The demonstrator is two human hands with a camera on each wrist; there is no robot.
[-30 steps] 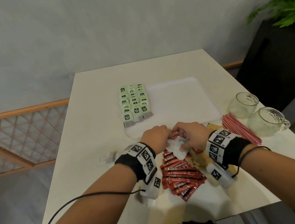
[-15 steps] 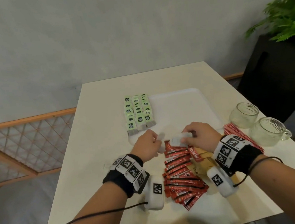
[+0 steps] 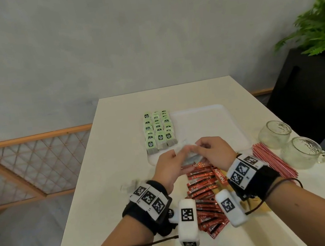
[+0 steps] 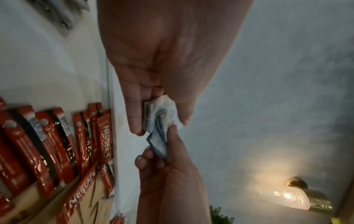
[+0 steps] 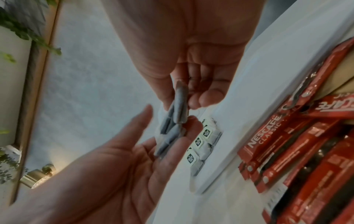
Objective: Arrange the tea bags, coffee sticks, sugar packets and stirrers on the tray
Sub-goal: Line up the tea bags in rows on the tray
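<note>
A small stack of white sugar packets (image 3: 189, 153) is held in the air between both hands, just above the near edge of the tray (image 3: 208, 125). The left hand (image 3: 168, 169) pinches one end of the stack between thumb and fingers; the right hand (image 3: 213, 153) pinches the other end the same way. How many packets are in the stack is hard to tell through the blur. Tea bags (image 3: 158, 131) lie in three neat rows along the tray's left side. Red coffee sticks (image 3: 202, 191) lie fanned out on the table (image 3: 104, 190) under the wrists. Red stirrers (image 3: 273, 160) lie in a bundle to the right, beside two glass mugs (image 3: 300, 152).
</note>
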